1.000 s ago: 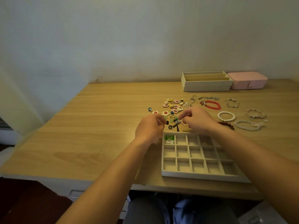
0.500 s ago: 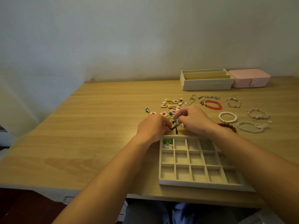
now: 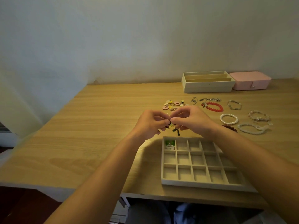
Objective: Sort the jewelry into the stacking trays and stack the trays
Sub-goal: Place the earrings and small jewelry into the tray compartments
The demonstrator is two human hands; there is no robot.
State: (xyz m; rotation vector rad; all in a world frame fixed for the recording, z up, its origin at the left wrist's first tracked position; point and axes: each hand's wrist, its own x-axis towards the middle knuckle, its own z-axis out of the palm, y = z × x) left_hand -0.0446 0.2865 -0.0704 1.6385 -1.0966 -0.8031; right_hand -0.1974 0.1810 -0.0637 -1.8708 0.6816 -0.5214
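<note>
A beige grid tray point(image 3: 200, 183) lies near the table's front edge, with a green and white earring point(image 3: 169, 144) in its far left cell. Just beyond the tray, my left hand point(image 3: 150, 125) and my right hand point(image 3: 192, 120) are raised off the table with fingertips together, both pinching a small tangle of earrings point(image 3: 174, 127) whose dark pieces dangle below. More earrings point(image 3: 174, 104) lie behind the hands. Bracelets sit to the right: red beads point(image 3: 214, 107), white pearls point(image 3: 228, 119), a clear one point(image 3: 251, 128).
A beige tray with long slots point(image 3: 207, 84) stands at the back against the wall, a pink box point(image 3: 250, 80) beside it on the right. Thin chains point(image 3: 208, 99) lie in front of them. The table's left half is bare wood.
Both hands have lifted a little off the table with the tangled earrings pinched between them; their fingertips have drawn closer together. The view has shifted slightly.
</note>
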